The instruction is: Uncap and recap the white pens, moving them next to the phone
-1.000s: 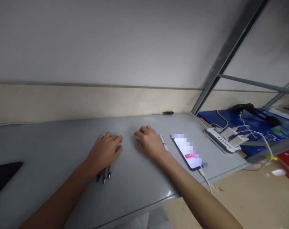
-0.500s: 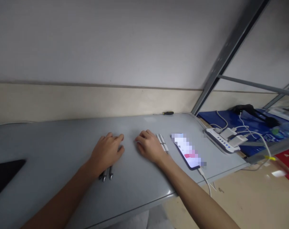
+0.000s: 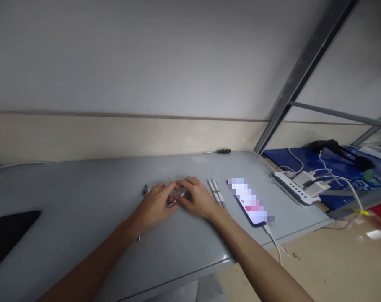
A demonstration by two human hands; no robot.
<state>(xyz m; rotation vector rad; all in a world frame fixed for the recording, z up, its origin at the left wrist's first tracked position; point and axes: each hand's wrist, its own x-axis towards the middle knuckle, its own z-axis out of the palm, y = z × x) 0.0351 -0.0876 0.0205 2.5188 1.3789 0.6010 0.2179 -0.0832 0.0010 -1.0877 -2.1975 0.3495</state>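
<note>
My left hand (image 3: 157, 203) and my right hand (image 3: 197, 197) meet low over the grey desk, fingertips almost touching. Between them is a slim, pale pen (image 3: 171, 204), mostly covered by fingers; both hands are closed on it. Under and beside my left hand lie dark and silver pens, largely hidden: a clip end (image 3: 145, 189) shows behind the knuckles and a tip (image 3: 139, 238) below the wrist. Two white pens (image 3: 216, 191) rest side by side just right of my right hand.
A lit phone (image 3: 249, 203) with a white charging cable lies right of the white pens. Beyond it is a power strip (image 3: 295, 188) with plugged-in adapters. A screwdriver (image 3: 223, 151) lies by the wall. A black flat object (image 3: 11, 235) is at the left.
My left hand has moved right to meet my right hand, and a pale pen now shows between them. The view has shifted slightly.
</note>
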